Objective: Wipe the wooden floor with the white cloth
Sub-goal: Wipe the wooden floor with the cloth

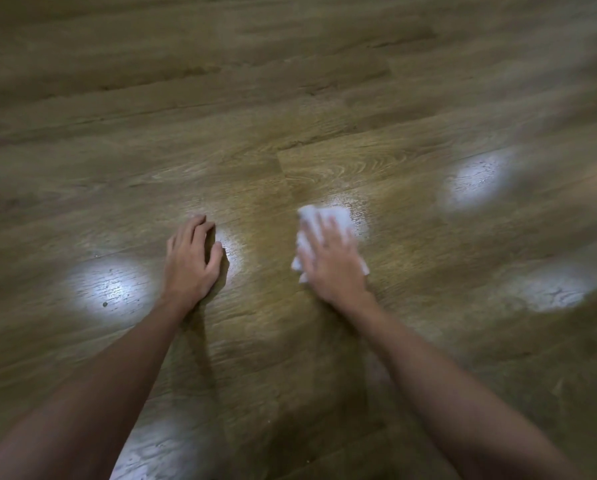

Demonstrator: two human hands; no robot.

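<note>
Your right hand (331, 261) lies flat on a crumpled white cloth (326, 218), fingers straight and slightly spread, pressing it down onto the brown wood-grain plank floor (290, 98). The cloth shows beyond your fingertips and at both sides of your palm. The hand and cloth are a little blurred.

Your left hand (193, 261) rests on the floor just to the left, apart from the cloth, holding nothing. Its fingers are loosely bent with the tips touching the boards, and the thumb points toward the other hand. Both bare forearms reach in from the bottom corners.

A strip of bare floor lies between your hands. Open floor stretches away on every side, with plank seams running across it and one short seam just above the cloth. Bright patches of reflected light sit on the boards: one left of your left hand (112, 289), one at the upper right (477, 178), and one at the right (549, 289).

No writing or labels can be read anywhere.
</note>
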